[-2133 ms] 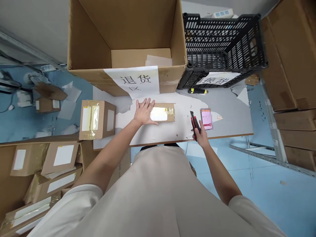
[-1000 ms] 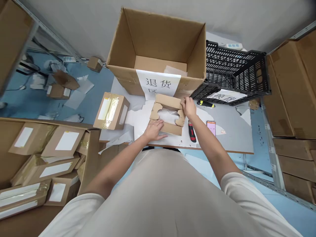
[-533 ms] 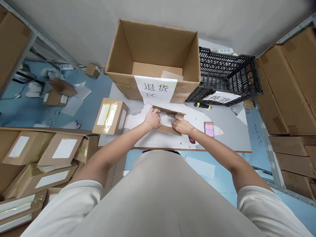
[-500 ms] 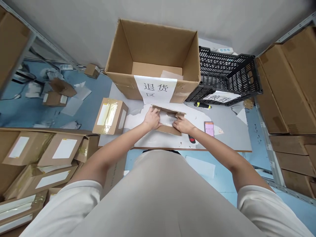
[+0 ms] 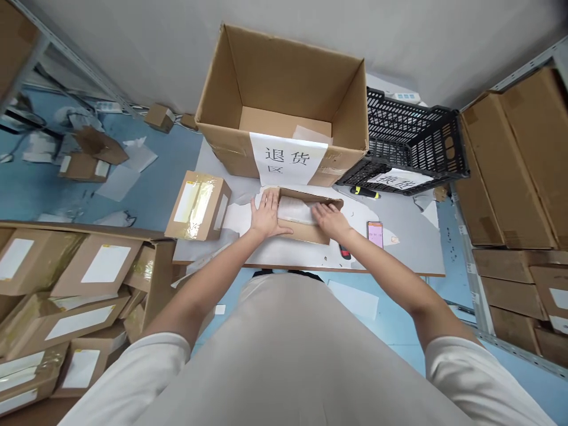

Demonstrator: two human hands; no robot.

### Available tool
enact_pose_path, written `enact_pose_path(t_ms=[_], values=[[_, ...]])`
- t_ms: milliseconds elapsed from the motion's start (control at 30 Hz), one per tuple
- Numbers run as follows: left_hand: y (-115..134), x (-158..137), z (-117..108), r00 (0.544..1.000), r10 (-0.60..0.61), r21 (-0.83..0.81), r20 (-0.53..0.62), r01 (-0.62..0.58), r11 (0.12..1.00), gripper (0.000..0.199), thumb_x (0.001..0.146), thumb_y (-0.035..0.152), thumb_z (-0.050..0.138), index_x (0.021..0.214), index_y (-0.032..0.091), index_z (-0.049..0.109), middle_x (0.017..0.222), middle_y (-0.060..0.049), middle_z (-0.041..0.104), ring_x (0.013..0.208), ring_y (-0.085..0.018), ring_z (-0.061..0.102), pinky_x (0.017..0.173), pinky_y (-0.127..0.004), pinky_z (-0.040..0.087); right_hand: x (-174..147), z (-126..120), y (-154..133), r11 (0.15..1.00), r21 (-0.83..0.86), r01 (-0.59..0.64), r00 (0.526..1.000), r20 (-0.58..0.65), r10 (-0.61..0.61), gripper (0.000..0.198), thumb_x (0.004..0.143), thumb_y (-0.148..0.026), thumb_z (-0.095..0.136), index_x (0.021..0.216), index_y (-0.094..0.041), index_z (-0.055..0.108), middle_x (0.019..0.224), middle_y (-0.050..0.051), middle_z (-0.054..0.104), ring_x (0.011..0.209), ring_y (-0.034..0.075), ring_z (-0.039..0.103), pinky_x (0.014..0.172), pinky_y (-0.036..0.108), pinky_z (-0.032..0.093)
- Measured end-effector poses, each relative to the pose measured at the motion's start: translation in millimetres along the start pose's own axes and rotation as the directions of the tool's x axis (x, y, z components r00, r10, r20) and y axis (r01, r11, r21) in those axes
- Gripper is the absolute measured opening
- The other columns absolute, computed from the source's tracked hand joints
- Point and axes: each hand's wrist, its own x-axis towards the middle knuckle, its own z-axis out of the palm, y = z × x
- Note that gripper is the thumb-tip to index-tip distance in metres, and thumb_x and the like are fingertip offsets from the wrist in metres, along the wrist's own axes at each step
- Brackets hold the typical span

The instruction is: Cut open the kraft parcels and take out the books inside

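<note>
A small brown carton (image 5: 306, 232) lies open on the table (image 5: 412, 251), pale wrapping (image 5: 291, 211) inside. The left hand (image 5: 265, 219) spreads its fingers across one end; the right hand (image 5: 331, 222) reaches in, its grip unclear. A large box (image 5: 226, 151) stands close behind; the right forearm partly hides a red-black cutter (image 5: 345, 252).

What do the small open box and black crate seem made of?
The small open box looks like matte cardboard, given its thin, plain brown walls. The black crate is probably molded plastic, slightly glossy, judging by its regular slotted lattice.
</note>
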Motion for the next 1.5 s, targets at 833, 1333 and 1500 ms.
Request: enact_pose_path(t_ms=[833,1333,1500], values=[[7.2,3.5,-0.3,0.989,-0.147,-0.174,0.018,0.148,0.974,0.127,0.054,0.077,0.064,0.151,0.014,0.012,0.157,-0.020,0.012,0.142,-0.041,0.013,0.110,-0.064,0.011,37.6,-28.1,2.1,0.995,-0.103,0.016,0.995,0.104,-0.005,0.034,0.093,-0.027,0.035,0.119,-0.009,0.050,0.103,0.020,0.069,0.088,0.030,0.067,0.072,0.035,0.044],[77.2,-108.3,-59.8,0.904,0.038,-0.887,-0.426,-0.426,0.180,0.109,0.061,0.058,0.076,0.149,0.020,0.023,0.151,-0.019,0.031,0.141,-0.035,0.024,0.114,-0.051,0.023,-110.9,-65.7,-124.1,0.915,0.324,-0.241,0.550,-0.731,0.404,0.041,0.085,-0.020,0.045,0.124,-0.012,0.056,0.090,0.011,0.073,0.071,0.022,0.068,0.056,0.028,0.045],[66.5,-117.6,-73.6,0.905,-0.410,-0.913,-0.114,-0.258,-0.316,0.083,0.072,0.048,0.072,0.143,0.023,0.037,0.141,-0.011,0.049,0.132,-0.028,0.044,0.110,-0.041,0.036,-117.1,-72.9,-162.6,0.923,0.241,0.300,0.704,-0.709,-0.044,0.043,0.085,-0.022,0.052,0.128,-0.018,0.057,0.125,0.013,0.063,0.110,0.027,0.063,0.075,0.033,0.056]])
